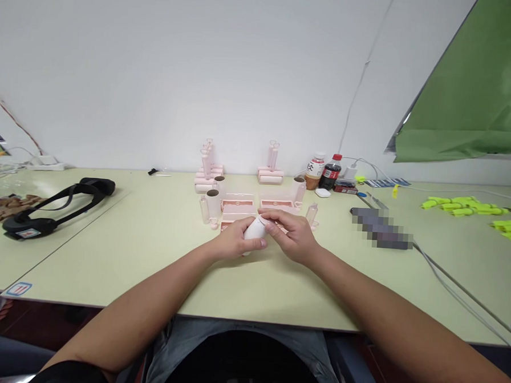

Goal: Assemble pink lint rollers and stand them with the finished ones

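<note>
A white roll (255, 230), which looks like a lint roller refill, is held tilted above the near middle of the table. My left hand (235, 237) is closed around its body, thumb along the near side. At the roll's upper end, the fingers and thumb of my right hand (294, 234) pinch its edge. Just beyond my hands lie flat pink boxes (237, 206), partly hidden by them. Rolls with brown cardboard cores (212, 202) stand upright at both sides, beside clear pink cylinders (311, 213).
Pink lint rollers (270, 176) stand along the wall. Two drink bottles (314, 172) and a white case (323, 193) are at the back right. A black headset strap (57, 209) lies left. Yellow-green bundles (464, 206) and cables (451, 287) lie right.
</note>
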Demonstrator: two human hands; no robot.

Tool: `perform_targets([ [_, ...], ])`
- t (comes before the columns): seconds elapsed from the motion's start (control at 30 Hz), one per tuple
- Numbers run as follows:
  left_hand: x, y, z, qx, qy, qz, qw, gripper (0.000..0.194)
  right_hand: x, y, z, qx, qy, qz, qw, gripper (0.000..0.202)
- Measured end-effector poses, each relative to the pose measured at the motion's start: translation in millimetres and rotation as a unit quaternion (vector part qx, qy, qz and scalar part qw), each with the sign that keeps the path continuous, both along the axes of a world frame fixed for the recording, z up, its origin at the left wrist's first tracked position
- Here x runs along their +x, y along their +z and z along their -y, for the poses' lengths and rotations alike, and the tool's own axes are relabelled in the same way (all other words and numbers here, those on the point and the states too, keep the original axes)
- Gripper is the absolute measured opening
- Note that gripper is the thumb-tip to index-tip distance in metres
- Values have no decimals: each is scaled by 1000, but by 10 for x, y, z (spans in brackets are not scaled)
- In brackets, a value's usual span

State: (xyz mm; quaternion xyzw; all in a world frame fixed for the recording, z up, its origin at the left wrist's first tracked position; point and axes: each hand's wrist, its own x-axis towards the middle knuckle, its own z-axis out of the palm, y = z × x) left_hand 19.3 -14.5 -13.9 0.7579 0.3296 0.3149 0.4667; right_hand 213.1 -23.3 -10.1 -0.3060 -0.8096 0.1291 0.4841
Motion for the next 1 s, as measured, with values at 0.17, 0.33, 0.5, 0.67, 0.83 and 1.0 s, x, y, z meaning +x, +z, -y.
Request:
perform_targets([
  [0.17, 6, -2, 10, -19, -7, 28, 999, 45, -3, -4, 2, 21, 1, 3, 1000, 25],
  [0.33, 12, 13, 29, -37, -17, 48, 998, 46, -8, -17, 0, 28, 0, 11, 1000, 27],
  [0.5, 13, 35, 41, -47, -18, 70, 996, 40, -1, -9, 6, 40, 9, 9, 999, 34],
  [0.67, 7, 35, 20, -50, -5, 84, 995, 40, 13, 12, 18, 36, 26, -16, 999, 54],
  [0.83, -4, 21, 0, -53, -7, 80, 995, 40, 4, 26, 36, 66, 29, -26, 997, 77],
  [1.0, -13, 8, -4, -41, -3, 79, 996, 43, 50, 76, 35, 55, 64, 78, 993, 54],
])
